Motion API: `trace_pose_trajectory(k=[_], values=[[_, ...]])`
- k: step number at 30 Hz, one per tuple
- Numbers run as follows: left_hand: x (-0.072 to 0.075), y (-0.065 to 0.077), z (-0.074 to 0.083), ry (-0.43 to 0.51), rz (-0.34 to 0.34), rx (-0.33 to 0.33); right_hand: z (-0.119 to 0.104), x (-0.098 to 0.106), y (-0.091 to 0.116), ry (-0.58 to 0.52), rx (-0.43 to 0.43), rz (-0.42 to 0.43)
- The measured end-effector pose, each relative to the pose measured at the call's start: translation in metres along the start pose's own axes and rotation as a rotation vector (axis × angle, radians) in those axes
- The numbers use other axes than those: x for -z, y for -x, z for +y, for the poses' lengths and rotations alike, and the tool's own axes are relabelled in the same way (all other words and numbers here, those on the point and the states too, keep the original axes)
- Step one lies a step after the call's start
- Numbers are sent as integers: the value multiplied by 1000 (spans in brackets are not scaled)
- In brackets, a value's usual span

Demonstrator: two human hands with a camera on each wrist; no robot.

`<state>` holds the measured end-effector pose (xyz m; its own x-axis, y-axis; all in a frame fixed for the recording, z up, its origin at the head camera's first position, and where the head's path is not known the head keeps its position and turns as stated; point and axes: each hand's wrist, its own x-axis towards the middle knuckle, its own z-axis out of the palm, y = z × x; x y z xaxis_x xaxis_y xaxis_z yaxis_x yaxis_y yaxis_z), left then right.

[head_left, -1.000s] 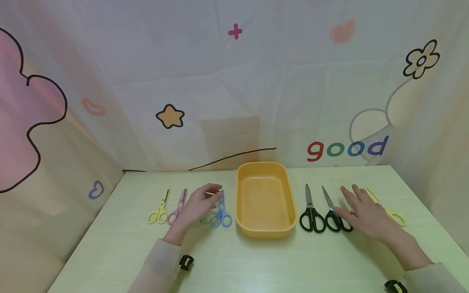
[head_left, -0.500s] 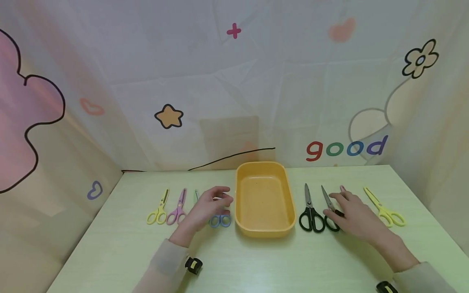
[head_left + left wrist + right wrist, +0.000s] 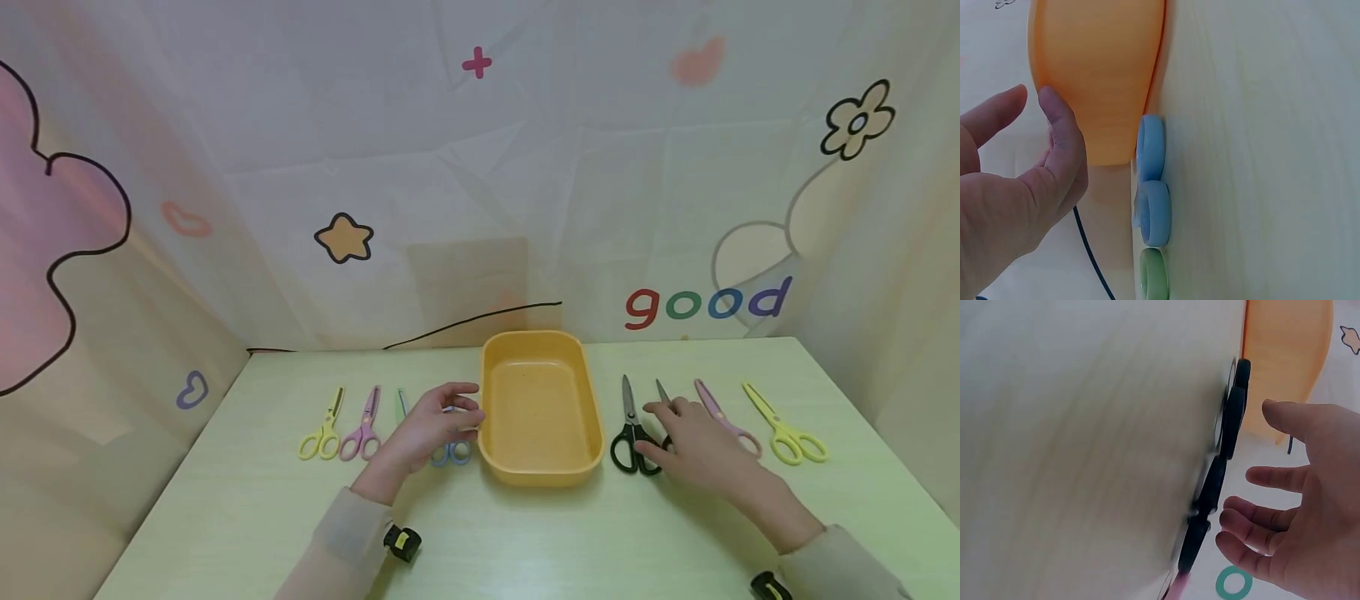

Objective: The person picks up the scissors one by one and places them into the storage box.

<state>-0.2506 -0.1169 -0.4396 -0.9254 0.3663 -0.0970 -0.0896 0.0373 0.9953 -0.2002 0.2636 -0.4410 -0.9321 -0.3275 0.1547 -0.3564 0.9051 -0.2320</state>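
Two pairs of black-handled scissors [image 3: 632, 428] are lying right of the yellow tray [image 3: 540, 476], the right grip [image 3: 697, 440] hovering over the farther pair, fingers loosely spread, holding nothing. Beside the tray's left wall, the left grip [image 3: 435, 425] is hovering, loosely bent and holding nothing; contact is unclear. Blue scissors [image 3: 1157, 150] are lying left of the tray.

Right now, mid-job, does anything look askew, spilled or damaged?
Nothing stands out: the yellow tray sits upright between two rows of scissors, which lie blades toward the back. No spill shows. The left hand and right hand partly hide some pairs, so I can't fully check those.
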Motion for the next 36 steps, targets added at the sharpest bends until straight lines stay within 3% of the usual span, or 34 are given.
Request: trace_pose_trajectory(k=[8,15,21,36], values=[[-1,-1,0,-13,3,21,-14,-5,-6,16,-56,-114],[-1,-2,0,-33,1,41,-25,-9,-8,-20,-29,-113],[-2,-2,0,-35,-2,62,-30,-15,-10,22,-48,-137],[-1,-2,-1,-24,-19,55,-40,-13,-19,-9,-38,-150]])
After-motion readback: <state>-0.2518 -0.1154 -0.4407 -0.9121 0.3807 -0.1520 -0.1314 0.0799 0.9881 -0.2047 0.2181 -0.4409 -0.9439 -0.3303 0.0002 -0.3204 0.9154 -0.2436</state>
